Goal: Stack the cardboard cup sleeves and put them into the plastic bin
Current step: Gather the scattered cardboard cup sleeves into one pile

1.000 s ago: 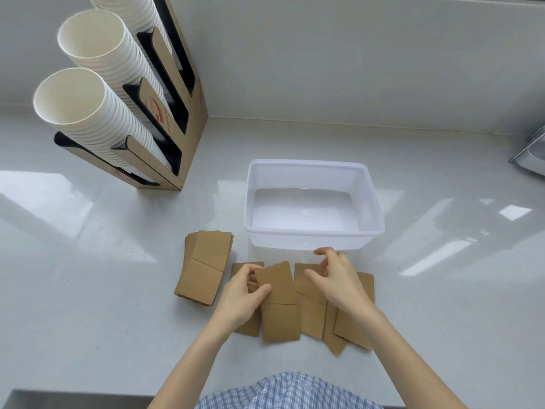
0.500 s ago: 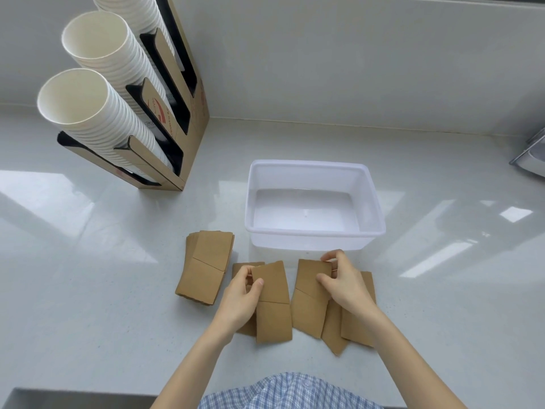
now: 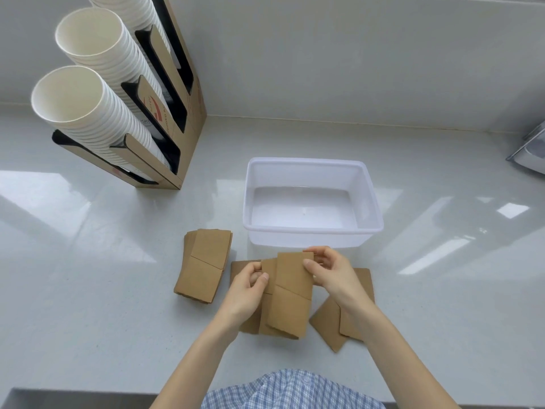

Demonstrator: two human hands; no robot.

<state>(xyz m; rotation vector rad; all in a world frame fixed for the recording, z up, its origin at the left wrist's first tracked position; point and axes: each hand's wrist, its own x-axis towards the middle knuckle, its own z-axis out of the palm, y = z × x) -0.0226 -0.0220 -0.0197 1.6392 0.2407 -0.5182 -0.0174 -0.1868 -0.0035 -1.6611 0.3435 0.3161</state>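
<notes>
So I'm mid-stacking here, nothing in the bin yet. My right hand (image 3: 333,273) has its grip pinched on the top edge of one cardboard sleeve (image 3: 292,293), thumb on the face and fingers curled behind, and I'm laying it over the sleeve my left hand (image 3: 247,290) is pinching by its upper left side. The two overlap but aren't squared up, the top one sits a bit higher and to the right of the one under it.

Just right of my right grip there are two more loose sleeves (image 3: 333,326) fanned out flat on the tabletop (image 3: 88,290), partly under my wrist. Off to the left of my left grip sits a neat little pile (image 3: 203,267) that looks already stacked. The plastic bin (image 3: 312,228) is directly beyond both grips, empty, its near wall close to my fingertips.

Next I reckon I need to slide the top sleeve down and left until the edges line up, then grab the fanned ones. They're thin and slippery-looking, so a light pinch and tapping the edges square is probably the way.
</notes>
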